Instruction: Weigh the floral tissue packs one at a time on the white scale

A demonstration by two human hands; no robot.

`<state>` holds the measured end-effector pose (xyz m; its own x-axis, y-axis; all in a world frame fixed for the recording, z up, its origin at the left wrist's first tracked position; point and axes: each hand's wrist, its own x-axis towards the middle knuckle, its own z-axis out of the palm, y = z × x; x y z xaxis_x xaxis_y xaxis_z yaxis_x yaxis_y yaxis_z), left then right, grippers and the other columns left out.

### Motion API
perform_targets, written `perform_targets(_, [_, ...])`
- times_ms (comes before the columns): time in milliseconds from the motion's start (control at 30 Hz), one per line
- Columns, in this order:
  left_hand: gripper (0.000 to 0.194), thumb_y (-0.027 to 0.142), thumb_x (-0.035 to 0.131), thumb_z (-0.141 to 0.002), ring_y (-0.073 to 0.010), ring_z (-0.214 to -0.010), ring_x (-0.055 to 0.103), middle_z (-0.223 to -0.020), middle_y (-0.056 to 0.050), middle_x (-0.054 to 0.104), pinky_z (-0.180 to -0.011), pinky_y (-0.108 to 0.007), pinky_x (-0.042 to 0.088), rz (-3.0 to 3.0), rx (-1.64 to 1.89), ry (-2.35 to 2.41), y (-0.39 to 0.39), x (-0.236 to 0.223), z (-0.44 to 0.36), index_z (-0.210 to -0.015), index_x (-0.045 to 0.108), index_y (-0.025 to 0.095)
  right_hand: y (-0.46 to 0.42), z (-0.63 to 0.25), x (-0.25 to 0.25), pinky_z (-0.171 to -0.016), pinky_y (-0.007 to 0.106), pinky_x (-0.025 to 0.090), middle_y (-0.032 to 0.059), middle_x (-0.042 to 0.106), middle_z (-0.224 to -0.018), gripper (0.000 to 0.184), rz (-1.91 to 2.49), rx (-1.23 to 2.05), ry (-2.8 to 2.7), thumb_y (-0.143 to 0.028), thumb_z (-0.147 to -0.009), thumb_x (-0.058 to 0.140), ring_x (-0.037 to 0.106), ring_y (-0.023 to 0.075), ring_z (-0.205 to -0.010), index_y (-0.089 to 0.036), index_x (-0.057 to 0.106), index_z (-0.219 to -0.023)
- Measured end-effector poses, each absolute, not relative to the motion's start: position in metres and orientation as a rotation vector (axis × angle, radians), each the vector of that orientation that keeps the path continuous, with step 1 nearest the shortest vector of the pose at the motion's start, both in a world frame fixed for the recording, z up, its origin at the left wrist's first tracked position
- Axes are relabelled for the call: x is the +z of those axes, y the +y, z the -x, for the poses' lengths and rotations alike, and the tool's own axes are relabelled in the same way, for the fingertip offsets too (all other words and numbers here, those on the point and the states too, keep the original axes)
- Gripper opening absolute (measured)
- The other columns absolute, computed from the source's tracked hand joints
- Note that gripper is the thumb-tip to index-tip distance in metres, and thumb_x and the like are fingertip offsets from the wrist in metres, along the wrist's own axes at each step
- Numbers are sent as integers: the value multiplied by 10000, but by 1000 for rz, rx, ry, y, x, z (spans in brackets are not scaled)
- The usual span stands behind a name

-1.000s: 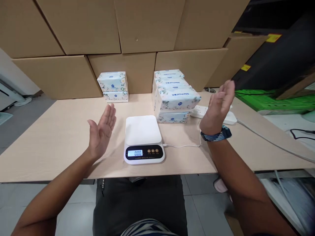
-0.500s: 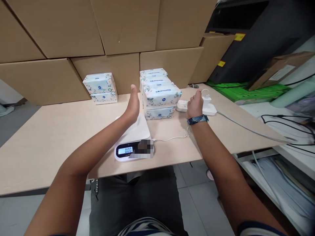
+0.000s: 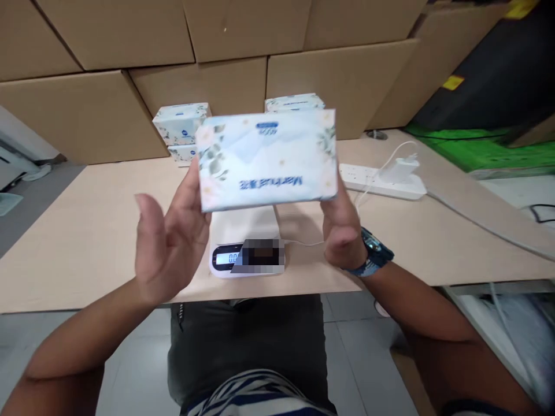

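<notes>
A tissue pack [image 3: 269,159], white and pale blue with a leaf print, is held up above the table between my two hands. My left hand [image 3: 177,237] presses its left end with the fingers, the thumb standing away from it. At the opposite end, my right hand [image 3: 344,225] grips the pack, its fingers partly hidden behind it. Below the pack lies a white digital scale [image 3: 243,228] with a lit display, partly covered from view. More tissue packs [image 3: 295,102] stand behind the held one, mostly hidden by it.
Two stacked tissue packs [image 3: 181,124] stand at the back left. Cardboard boxes [image 3: 217,86] form a wall behind the table [image 3: 108,231]. On the right lies a white power strip [image 3: 381,180] with a plugged-in adapter and cables; a green object [image 3: 459,153] is beyond it.
Both hands have taken hold of a tissue pack from the middle stack and lifted it toward me, above the scale. The view has shifted slightly.
</notes>
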<state>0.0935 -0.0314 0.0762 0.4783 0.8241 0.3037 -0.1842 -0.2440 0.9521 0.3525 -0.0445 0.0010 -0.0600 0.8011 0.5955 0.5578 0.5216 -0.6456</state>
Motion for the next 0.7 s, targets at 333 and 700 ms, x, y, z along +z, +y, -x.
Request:
perform_targets(333, [896,852,223,-1027,-289,-1750,268,-1721,-20,561,-1472,-495,267,-1168,897,817,-16,17,-49,-1595,583,260,-45,-324,-38,-1400,580,353,56,474,-1762,905,1210,690,-1606,-844,-1008,424,408,347,-1673,-284,437,-1718])
perform_targets(700, [844,835,285,-1037,-282,-1770,194,-1753,7,517,-1471,-482,279,-1207,937,750,-15,1,-57,-1648,507,298,-45,-324,-29,-1371,640,391,-14,544,-1716,815,1219,842,-1372,-879,-977,466,477,345,-1639,-378,593,-1607])
